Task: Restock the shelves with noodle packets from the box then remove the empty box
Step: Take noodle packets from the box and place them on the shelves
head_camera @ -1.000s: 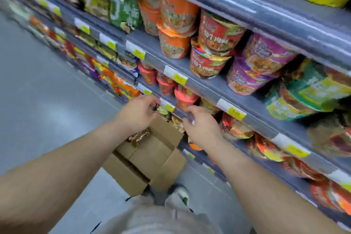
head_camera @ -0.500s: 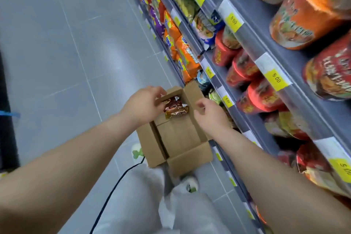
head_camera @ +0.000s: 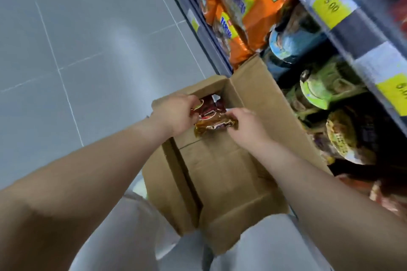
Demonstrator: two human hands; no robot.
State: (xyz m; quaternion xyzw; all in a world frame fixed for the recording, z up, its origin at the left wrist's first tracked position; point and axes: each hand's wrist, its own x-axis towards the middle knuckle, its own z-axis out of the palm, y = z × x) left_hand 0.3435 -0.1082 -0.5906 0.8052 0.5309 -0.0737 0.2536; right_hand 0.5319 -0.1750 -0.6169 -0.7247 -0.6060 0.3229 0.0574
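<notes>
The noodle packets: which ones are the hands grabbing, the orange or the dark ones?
The dark brown-red packets inside the cardboard box; both hands touch them. The orange packets sit untouched on the shelf.

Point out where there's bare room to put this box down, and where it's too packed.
Free: the grey tiled floor left of the cardboard box, running along the shelf base. Crowded: the shelves on the right, filled with orange packets and noodle cups; both hands are in the box's far end on dark packets.

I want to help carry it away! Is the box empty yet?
Not empty. The cardboard box is open, and both hands are on dark noodle packets inside.
</notes>
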